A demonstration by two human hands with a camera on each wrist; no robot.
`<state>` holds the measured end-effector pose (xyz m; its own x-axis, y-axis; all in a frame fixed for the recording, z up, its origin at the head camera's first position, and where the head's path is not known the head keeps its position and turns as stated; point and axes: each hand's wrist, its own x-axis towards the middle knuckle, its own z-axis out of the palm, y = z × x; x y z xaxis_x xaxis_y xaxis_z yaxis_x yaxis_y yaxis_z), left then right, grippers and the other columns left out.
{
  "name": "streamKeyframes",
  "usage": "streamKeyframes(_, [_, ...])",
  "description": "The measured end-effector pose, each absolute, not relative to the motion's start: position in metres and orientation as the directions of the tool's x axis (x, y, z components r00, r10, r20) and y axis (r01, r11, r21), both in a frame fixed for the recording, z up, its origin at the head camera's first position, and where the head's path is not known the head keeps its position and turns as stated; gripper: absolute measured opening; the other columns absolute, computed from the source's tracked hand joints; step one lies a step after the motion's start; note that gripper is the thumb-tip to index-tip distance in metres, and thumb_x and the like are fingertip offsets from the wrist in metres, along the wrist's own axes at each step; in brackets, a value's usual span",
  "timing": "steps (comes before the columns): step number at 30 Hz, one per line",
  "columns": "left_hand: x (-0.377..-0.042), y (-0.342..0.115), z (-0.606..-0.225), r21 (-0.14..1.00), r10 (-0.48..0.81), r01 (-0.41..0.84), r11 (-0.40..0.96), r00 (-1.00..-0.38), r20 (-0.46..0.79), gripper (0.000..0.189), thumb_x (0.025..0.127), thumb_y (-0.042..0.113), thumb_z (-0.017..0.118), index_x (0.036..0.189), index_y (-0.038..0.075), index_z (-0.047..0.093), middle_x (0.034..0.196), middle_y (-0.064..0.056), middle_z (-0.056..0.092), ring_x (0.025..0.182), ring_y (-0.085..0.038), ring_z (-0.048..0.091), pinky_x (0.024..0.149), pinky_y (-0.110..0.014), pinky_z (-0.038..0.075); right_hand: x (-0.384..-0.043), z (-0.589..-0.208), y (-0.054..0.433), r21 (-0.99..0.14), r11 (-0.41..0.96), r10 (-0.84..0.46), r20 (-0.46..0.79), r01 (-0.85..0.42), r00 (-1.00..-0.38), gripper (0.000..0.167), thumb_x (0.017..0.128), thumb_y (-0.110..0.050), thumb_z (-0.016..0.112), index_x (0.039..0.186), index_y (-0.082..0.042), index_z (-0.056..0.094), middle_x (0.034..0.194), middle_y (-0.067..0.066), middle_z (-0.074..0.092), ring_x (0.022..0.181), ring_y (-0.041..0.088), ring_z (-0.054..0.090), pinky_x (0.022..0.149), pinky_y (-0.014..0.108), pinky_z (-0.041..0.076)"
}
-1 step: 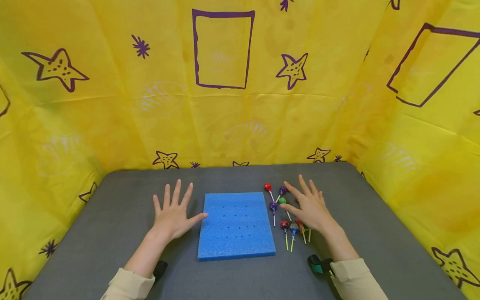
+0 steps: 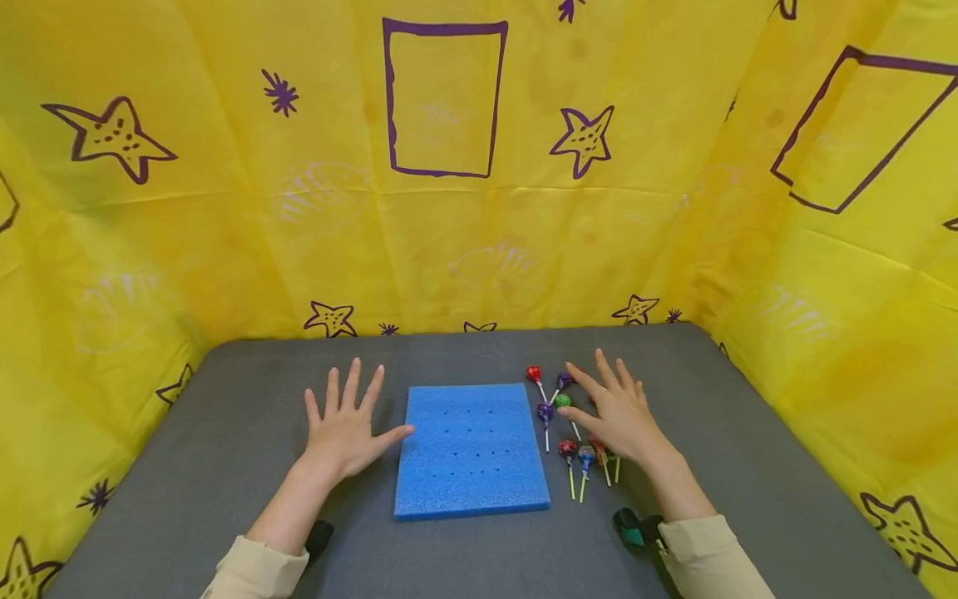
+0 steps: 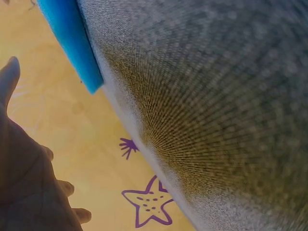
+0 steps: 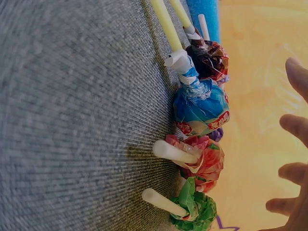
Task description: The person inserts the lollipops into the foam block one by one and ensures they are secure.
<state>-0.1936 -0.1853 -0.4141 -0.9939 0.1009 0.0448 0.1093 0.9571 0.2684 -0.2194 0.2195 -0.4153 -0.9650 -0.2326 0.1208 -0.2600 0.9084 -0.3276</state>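
Note:
Fingers spread wide, my left hand [image 2: 343, 437] hovers at the left side of a blue foam board [image 2: 473, 487], its thumb tip overlapping the board's edge in the head view. Rows of small holes dot the board's top. My right hand [image 2: 623, 416], also spread and holding nothing, is over a group of wrapped lollipops to the right of the board. Among them are a red lollipop [image 2: 534, 373], a purple lollipop [image 2: 545, 412], a green lollipop [image 2: 564, 402] and a blue lollipop [image 4: 202, 108]. The right hand partly hides several others.
The things lie on a grey table [image 2: 359, 557]. Yellow cloth [image 2: 314, 249] with purple starfish drawings hangs behind it and along both sides. A dark strap [image 2: 636, 527] shows at the right wrist, and another dark band [image 2: 320, 537] at the left.

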Motion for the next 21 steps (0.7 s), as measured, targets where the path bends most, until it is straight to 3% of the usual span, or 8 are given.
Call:
streamKeyframes(10, [-0.195, -0.183, -0.413, 0.282, 0.121, 0.132, 0.95, -0.991, 0.054, 0.104, 0.083, 0.076, 0.053, 0.16, 0.023, 0.007, 0.167, -0.019, -0.003, 0.151, -0.051, -0.006, 0.113, -0.079, -0.01, -0.218, -0.416, 0.224, -0.333, 0.911, -0.213, 0.12, -0.242, -0.97, 0.077, 0.089, -0.067, 0.054, 0.155, -0.036, 0.03, 0.168, 0.016, 0.004, 0.151, 0.052, 0.003, 0.11, 0.083, 0.008])
streamKeyframes(15, [-0.195, -0.187, -0.413, 0.318, 0.123, 0.128, 0.939, -0.992, 0.035, 0.104, 0.084, 0.077, 0.05, 0.16, 0.025, 0.002, 0.167, -0.019, -0.005, 0.151, -0.051, -0.006, 0.113, -0.078, -0.009, -0.218, -0.415, 0.224, -0.337, 0.909, -0.207, 0.139, -0.243, -0.968, 0.074, 0.091, -0.065, 0.053, 0.155, -0.032, 0.032, 0.167, 0.019, 0.01, 0.15, 0.053, 0.012, 0.11, 0.082, 0.016])
streamKeyframes(17, [-0.195, -0.189, -0.413, 0.353, 0.128, 0.127, 0.927, -0.992, 0.021, 0.103, 0.085, 0.077, 0.049, 0.16, 0.024, 0.002, 0.167, -0.02, -0.004, 0.151, -0.052, -0.004, 0.114, -0.078, -0.005, -0.219, -0.414, 0.224, -0.352, 0.904, -0.197, 0.154, -0.241, -0.968, 0.073, 0.093, -0.062, 0.053, 0.154, -0.029, 0.034, 0.165, 0.022, 0.015, 0.147, 0.053, 0.02, 0.108, 0.081, 0.022])
streamKeyframes(21, [-0.195, -0.193, -0.408, 0.463, 0.156, 0.127, 0.877, -0.987, -0.026, 0.1, 0.089, 0.073, 0.048, 0.16, 0.019, 0.005, 0.164, -0.026, 0.006, 0.147, -0.055, 0.01, 0.111, -0.08, 0.016, -0.224, -0.411, 0.224, -0.401, 0.885, -0.172, 0.19, -0.236, -0.967, 0.067, 0.095, -0.052, 0.057, 0.151, -0.018, 0.041, 0.158, 0.027, 0.029, 0.139, 0.054, 0.033, 0.106, 0.077, 0.031])
